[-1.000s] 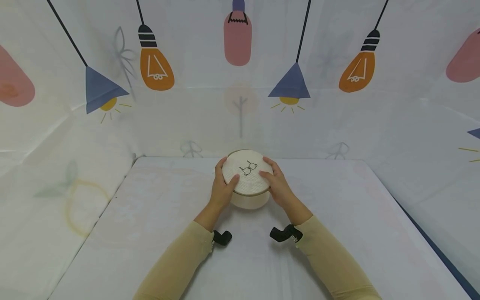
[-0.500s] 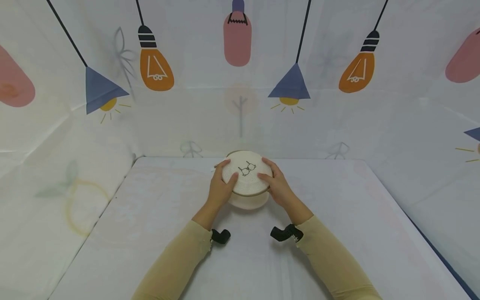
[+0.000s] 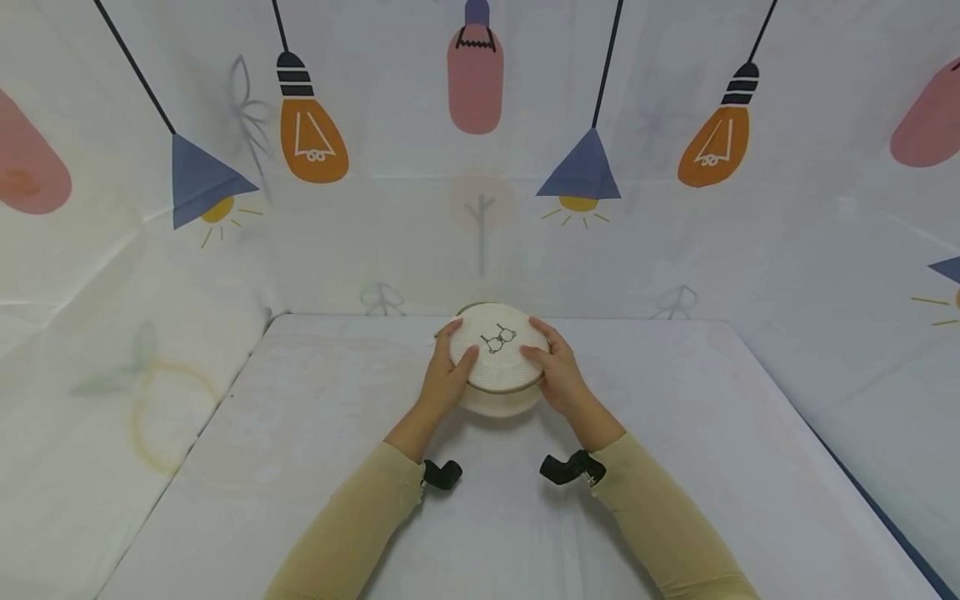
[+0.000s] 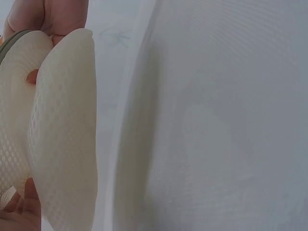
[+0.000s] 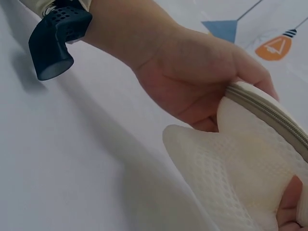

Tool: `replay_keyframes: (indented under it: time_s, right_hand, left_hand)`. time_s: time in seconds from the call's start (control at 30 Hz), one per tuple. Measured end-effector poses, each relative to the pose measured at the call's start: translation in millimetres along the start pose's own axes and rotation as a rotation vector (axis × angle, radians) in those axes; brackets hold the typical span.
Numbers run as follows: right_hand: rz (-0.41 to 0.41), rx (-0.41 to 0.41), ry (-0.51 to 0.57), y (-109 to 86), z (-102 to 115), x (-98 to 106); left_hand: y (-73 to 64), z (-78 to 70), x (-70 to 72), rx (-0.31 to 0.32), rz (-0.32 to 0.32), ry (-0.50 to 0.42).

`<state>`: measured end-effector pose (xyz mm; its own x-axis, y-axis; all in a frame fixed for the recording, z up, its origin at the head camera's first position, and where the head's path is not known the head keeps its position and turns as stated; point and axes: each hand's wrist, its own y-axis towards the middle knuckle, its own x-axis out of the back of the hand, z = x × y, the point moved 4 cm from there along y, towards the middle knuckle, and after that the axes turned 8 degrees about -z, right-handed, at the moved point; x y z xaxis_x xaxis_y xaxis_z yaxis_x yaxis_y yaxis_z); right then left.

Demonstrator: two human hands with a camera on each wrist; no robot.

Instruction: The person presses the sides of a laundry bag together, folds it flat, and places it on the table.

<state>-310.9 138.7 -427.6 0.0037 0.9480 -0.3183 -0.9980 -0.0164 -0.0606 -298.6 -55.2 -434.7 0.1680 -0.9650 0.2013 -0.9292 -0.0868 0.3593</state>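
A round white mesh laundry bag with a small dark line drawing on its top is held between both hands over the table. My left hand grips its left side, thumb on the top face and fingers round the edge. On the opposite side my right hand holds it the same way. In the right wrist view a greenish-grey zipper runs along the rim, beside the right palm. Below the zipper, the honeycomb mesh underside bulges out with folds, as the left wrist view shows. The bag's inside is hidden.
A white-covered table spreads under the hands, its far edge close behind the bag. Behind it hangs a pale curtain printed with lamps and bulbs. Black curved camera mounts stick out from the wrists.
Both hands keep their hold. The bag shifted slightly left, then slightly back to the right, and its top sits a touch lower. The left fingers have slid a little along the edge.
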Motion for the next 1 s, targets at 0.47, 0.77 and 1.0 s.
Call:
replay_keyframes:
  time_s: [0.47, 0.77, 1.0]
  right_hand:
    - [-0.067, 0.057, 0.122, 0.1, -1.7, -0.3]
    - [-0.059, 0.042, 0.068, 1.0, -3.5, -2.3]
    - [-0.062, -0.015, -0.121, 1.3, -4.7, -1.1]
  left_hand:
    - [-6.0, -4.5, -3.6, -0.014, -0.087, 0.074]
    - [-7.7, -2.8, -8.7, -0.012, -0.094, 0.096]
    - [-6.8, -0.9, -7.1, -0.030, -0.120, 0.132]
